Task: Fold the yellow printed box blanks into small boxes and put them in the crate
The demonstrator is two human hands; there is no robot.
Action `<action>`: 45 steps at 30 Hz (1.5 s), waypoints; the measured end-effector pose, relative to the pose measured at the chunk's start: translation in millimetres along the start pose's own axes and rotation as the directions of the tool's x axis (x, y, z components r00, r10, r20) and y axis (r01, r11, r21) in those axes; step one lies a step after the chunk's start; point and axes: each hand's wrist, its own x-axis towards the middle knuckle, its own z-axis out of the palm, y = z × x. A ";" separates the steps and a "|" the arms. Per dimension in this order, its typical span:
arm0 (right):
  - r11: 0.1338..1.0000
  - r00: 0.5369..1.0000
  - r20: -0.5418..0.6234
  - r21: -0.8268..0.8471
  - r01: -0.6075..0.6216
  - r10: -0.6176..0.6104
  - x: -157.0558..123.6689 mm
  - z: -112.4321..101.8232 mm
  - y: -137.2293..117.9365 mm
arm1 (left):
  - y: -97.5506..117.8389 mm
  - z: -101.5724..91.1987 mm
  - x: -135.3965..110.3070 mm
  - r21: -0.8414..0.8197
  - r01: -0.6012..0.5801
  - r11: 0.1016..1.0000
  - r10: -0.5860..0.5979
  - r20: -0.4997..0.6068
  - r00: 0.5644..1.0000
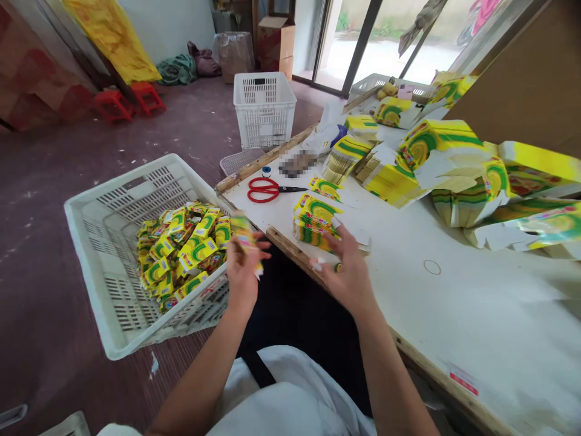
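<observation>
My left hand (241,278) is closed around a small yellow-and-green carton (243,230), blurred by motion, beside the rim of a white plastic crate (166,339). Inside that crate lies a heap of small folded yellow-and-green boxes (184,251). My right hand (347,269) is over the table edge with thumb and fingers apart and white coverings on some fingertips. Its fingers reach the near side of a stack of flat cartons (318,215); whether they touch it I cannot tell.
Red-handled scissors (265,189) and a small blue spool (266,171) lie on the white table (472,315). Bundles of flat cartons (394,181) cover its far side, and a rubber band (432,267) lies nearer. Another white crate (264,112) and red stools (147,98) stand on the floor.
</observation>
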 end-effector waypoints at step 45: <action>0.725 0.903 0.407 0.579 -0.372 0.137 -33.5 40.4 -55.3 | 3.7 28.8 -9.3 -0.548 0.192 0.814 -0.198 0.050 0.979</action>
